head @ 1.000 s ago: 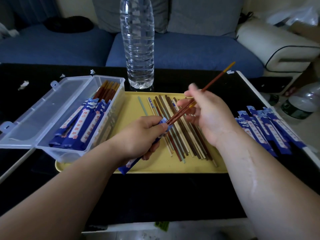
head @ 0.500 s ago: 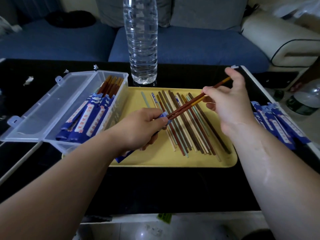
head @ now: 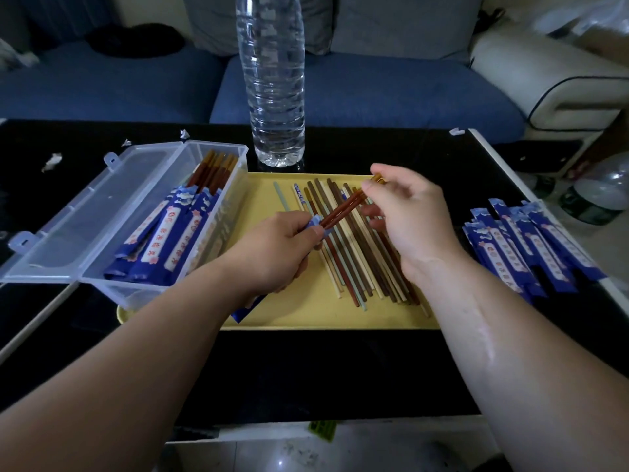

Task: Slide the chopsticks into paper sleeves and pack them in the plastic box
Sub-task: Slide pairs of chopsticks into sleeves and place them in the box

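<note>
Head view. The left hand (head: pixel 272 253) is curled round a blue paper sleeve (head: pixel 315 223), thumb and forefinger pinching its open mouth. The sleeve's lower end shows below the wrist, over the near part of the yellow tray (head: pixel 306 316).

A pair of reddish-brown chopsticks (head: pixel 340 211) has its narrow ends inside the sleeve mouth. The pair slants up and to the right, raised above the tray. The right hand (head: pixel 408 219) pinches the pair near its amber top ends between thumb and fingertips, with the other fingers loosely bent beneath.

Loose chopsticks (head: pixel 357 264) in brown, cream and pale green lie side by side on the tray under both hands.

The clear plastic box (head: pixel 112 291) sits at the tray's left end, touching it, with its lid (head: pixel 85 212) open and laid back to the left. Inside lie sleeved chopsticks (head: pixel 166 240), their brown tops pointing away from the person.

Empty sleeves (head: pixel 520 247) are stacked on the black table (head: pixel 306 369), right of the tray. A clear water bottle (head: pixel 274 80) stands upright just behind the tray. A blue sofa (head: pixel 374 90) lies beyond the table.
</note>
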